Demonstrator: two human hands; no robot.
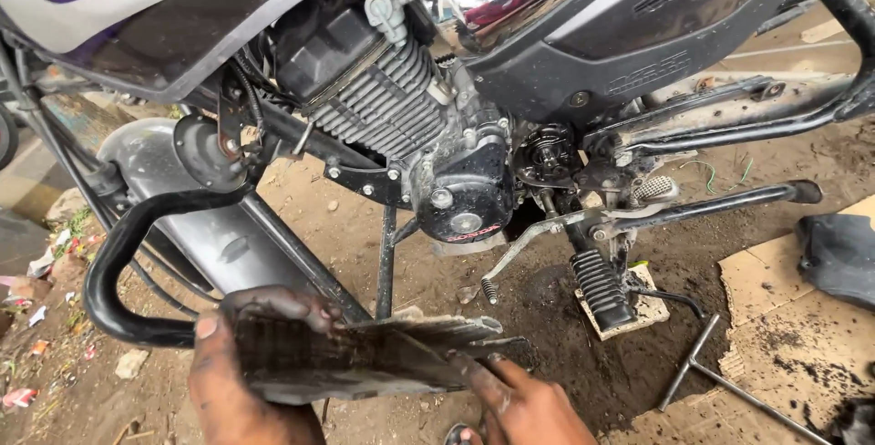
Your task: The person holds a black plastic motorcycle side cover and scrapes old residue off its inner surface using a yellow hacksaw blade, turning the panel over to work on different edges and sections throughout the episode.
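Two greasy hands hold one dirty, flat black panel low in the view, below the motorcycle engine. The left hand clasps its left end, fingers curled over the top edge; the right hand pinches its right lower edge. Beyond it stand the crash guard, footpeg and, on cardboard, a T-handle wrench.

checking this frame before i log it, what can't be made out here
Head view only:
- Left hand: wrist cut off by the bottom edge.
- Right hand: palm cut by the bottom edge, fingertips hidden under the dirty panel.
- Panel's underside: faces away.
- T-wrench: its far end is cut off at the bottom right.
- Front wheel: cut by the left edge.
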